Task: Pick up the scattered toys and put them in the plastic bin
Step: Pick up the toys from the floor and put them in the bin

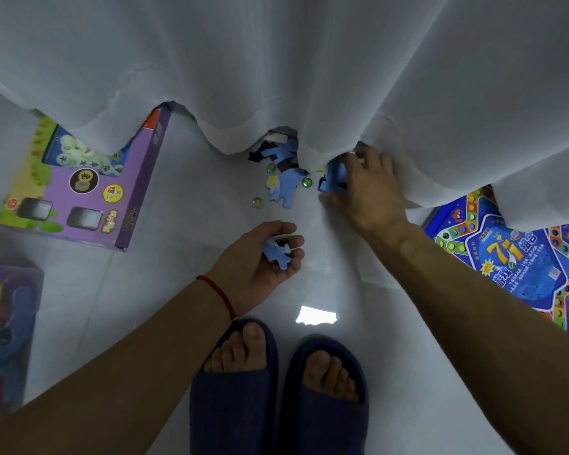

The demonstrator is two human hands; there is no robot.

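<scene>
Two hands loaded: right hand [367, 188] fingers grip blue pieces [334, 177] at the curtain [276, 77] hem, left hand [263, 257] cups more; loose pieces [284, 188] lie just left of the right hand, nearer it.

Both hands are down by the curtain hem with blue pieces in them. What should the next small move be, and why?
Probably lift the right hand back from the curtain with the blue pieces it grips and pass them into the left hand, which already cups a blue piece. More pieces and glass marbles lie at the hem, so a free right hand can gather them.
</scene>
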